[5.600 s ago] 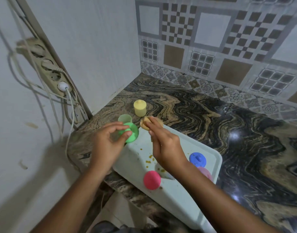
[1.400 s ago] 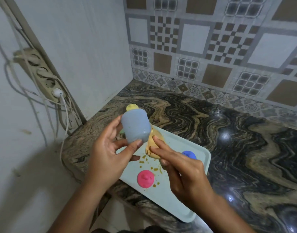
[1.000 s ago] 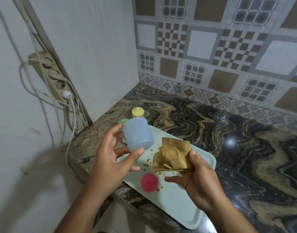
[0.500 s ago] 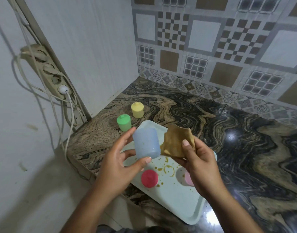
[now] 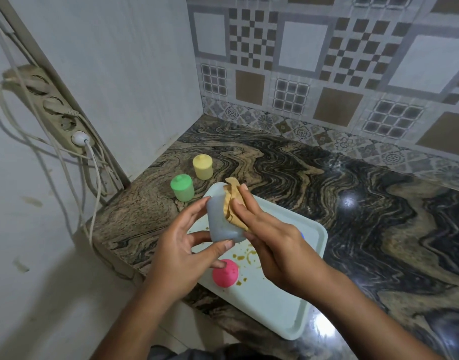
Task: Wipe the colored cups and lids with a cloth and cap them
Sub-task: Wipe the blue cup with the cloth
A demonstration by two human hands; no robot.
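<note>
One blue cup (image 5: 221, 224) is gripped above the tray (image 5: 288, 310) by the curled left hand (image 5: 181, 248); the cloth (image 5: 232, 203) is pinched against it by the right hand (image 5: 275, 245). Judged light, slick (mid-wall hold advised).

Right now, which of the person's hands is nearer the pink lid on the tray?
Left. The left hand, holding the blue cup, has a fingertip right beside the pink lid; the right hand, with the cloth, is farther right.

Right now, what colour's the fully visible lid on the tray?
Pink: the round plastic lid on the pale rectangular tray, head view.
</note>
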